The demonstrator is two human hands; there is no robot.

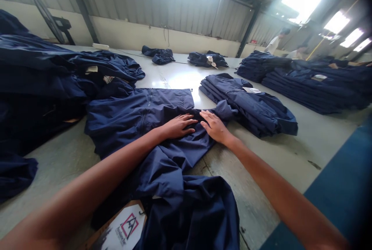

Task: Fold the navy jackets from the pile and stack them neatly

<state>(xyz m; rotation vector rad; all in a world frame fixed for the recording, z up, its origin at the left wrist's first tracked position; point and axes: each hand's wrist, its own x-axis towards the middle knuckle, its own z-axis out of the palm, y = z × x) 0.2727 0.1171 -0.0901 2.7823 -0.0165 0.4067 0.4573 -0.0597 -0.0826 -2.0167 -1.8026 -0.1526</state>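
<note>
A navy blue jacket [139, 118] lies spread on a large pale table [290, 149], its zip running up the front and its hood end bunched toward me. My left hand [178, 126] rests flat on the jacket's folded-in sleeve, fingers stretched out. Beside it, my right hand [214, 126] presses flat on the same fabric, fingers extended and almost touching the left. Both hands hold nothing. A cardboard hang tag [124, 228] with a red and black logo lies at the near edge.
A folded stack of navy jackets [250, 104] sits just right of my hands. Larger piles stand at the left [43, 75] and far right [316, 83]. Two loose jackets lie at the back [207, 59]. People stand at the far right [277, 41].
</note>
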